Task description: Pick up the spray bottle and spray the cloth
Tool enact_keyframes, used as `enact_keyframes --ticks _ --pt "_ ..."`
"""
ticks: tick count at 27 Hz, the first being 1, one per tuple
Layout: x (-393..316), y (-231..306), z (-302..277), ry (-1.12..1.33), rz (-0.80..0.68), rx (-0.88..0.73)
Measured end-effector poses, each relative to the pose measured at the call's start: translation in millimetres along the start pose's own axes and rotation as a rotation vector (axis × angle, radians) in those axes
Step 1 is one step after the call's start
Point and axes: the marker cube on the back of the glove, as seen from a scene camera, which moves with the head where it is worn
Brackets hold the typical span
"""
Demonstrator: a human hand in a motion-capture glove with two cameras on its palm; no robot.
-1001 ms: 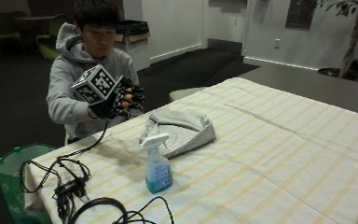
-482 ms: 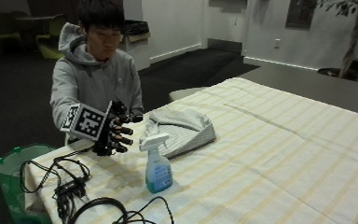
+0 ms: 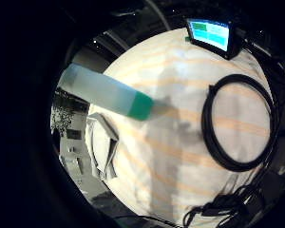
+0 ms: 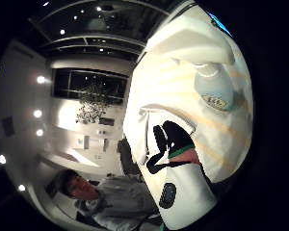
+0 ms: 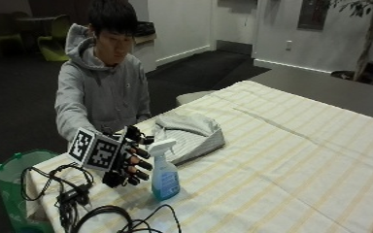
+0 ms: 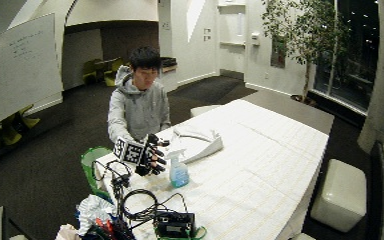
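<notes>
Spray bottle [image 5: 164,172] upright on striped tablecloth [image 5: 283,160], white trigger head, blue liquid in lower part. Gloved right hand [image 5: 129,162] just beside bottle on the person's side, fingers spread and slightly bent, holding nothing; contact with bottle unclear. Folded cloth [image 5: 190,136] lies behind bottle, near but apart. Black cables [image 5: 102,218] near table edge beside bottle.

On the table [image 5: 290,160], the spray bottle [image 5: 164,170] stands between the hand [image 5: 129,158] and the cloth [image 5: 188,136].
</notes>
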Motion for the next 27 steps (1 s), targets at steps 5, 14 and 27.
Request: enact_keyframes --ticks 5,14,27 --pt "11 -12 3 0.029 0.045 -0.060" --pt "25 -30 15 -0.141 0.082 -0.074" --pt "27 -55 51 -0.374 0.078 -0.150"
